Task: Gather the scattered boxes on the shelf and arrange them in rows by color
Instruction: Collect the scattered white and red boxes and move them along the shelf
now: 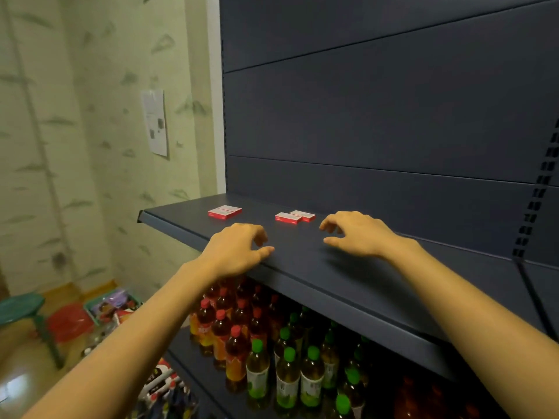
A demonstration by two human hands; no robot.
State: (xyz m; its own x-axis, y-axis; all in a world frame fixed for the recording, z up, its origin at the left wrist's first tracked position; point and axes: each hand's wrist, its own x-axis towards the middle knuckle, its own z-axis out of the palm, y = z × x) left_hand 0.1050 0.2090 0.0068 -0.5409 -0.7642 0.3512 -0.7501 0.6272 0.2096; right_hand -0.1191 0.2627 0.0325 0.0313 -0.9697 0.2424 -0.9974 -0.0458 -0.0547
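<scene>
Three flat red-and-white boxes lie on the dark blue shelf (317, 267). One box (224, 212) sits alone to the left. Two others lie side by side in the middle, the nearer box (288, 218) touching the farther box (303, 215). My left hand (237, 249) hovers over the shelf's front edge, just in front of the left box, fingers curled and apart, holding nothing. To the right of the pair, my right hand (357, 234) is over the shelf, fingers spread and empty, fingertips close to the farther box.
The shelf's dark back panel (378, 116) rises behind the boxes. Below are bottles with red caps (220, 325) and green caps (287, 367). A green stool (21, 309), a red basin (71, 322) and a basket (112, 303) stand on the floor at left.
</scene>
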